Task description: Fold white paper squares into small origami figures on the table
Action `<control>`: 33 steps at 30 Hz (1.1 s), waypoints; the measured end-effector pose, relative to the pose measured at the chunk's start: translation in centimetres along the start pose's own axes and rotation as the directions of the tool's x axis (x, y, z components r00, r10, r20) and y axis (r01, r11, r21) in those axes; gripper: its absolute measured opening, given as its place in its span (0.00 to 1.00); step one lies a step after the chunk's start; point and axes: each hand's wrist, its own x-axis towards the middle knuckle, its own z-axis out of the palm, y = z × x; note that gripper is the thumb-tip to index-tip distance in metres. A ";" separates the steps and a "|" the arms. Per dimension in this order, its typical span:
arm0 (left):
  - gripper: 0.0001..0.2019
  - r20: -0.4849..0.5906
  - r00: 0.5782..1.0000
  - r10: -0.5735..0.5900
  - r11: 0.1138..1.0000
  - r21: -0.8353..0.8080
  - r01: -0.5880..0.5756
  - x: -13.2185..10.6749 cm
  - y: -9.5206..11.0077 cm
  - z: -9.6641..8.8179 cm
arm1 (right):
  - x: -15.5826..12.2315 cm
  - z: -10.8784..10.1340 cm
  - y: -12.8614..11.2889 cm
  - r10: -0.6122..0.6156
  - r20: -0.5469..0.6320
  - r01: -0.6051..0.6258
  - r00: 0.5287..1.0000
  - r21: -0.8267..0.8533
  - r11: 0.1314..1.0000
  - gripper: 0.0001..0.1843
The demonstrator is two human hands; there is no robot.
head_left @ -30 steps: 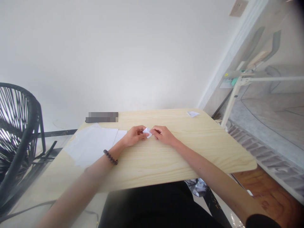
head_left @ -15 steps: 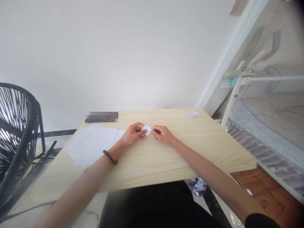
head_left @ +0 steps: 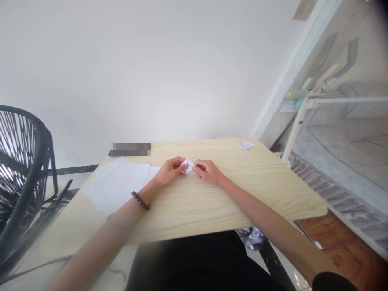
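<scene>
A small folded piece of white paper (head_left: 190, 165), roughly diamond-shaped with a crease down it, is held between my two hands just above the wooden table. My left hand (head_left: 172, 170) pinches its left corner, thumb on top and fingers behind. On the opposite corner, the thumb and forefinger of my right hand (head_left: 207, 171) are closed. Part of the paper is hidden by my fingertips. To the left, several white sheets (head_left: 121, 186) lie spread out, partly beneath my left forearm.
A light wooden table (head_left: 266, 194) stands against a white wall. Another folded white paper (head_left: 246, 144) lies at its far right. A dark, blurred-out object (head_left: 130, 149) is at the back left. A black woven chair (head_left: 39, 137) stands left, a white metal frame (head_left: 294, 137) right.
Both hands keep their grip at nearly the same spot. The folded paper has shifted very slightly, and my thumbs have moved a little on it.
</scene>
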 end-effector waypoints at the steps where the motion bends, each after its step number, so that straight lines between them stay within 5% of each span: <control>1: 0.14 -0.003 1.000 0.000 1.000 0.008 0.000 0.0 0.1 0.1 | 0.0 0.0 0.0 -0.016 -0.014 0.016 1.000 -0.029 0.999 0.12; 9: 0.15 0.002 1.000 -0.001 0.999 0.039 0.001 0.0 0.0 -0.1 | 0.1 0.0 -0.1 -0.087 -0.018 0.085 0.996 -0.084 0.993 0.12; 16: 0.14 0.040 0.999 0.019 0.999 0.027 -0.020 0.1 -0.3 -0.8 | -0.1 -0.1 -0.2 -0.028 0.119 0.022 0.992 0.051 0.998 0.14; 22: 0.17 -0.007 1.000 -0.027 0.999 -0.035 0.026 0.0 -0.1 -0.3 | 0.0 -0.2 -0.2 0.019 0.021 -0.020 1.000 0.041 0.999 0.14; 33: 0.12 0.148 0.989 -0.015 0.999 0.047 0.008 -0.3 0.2 -0.3 | -0.1 -0.4 -0.7 0.053 0.082 -0.064 0.995 0.129 0.990 0.16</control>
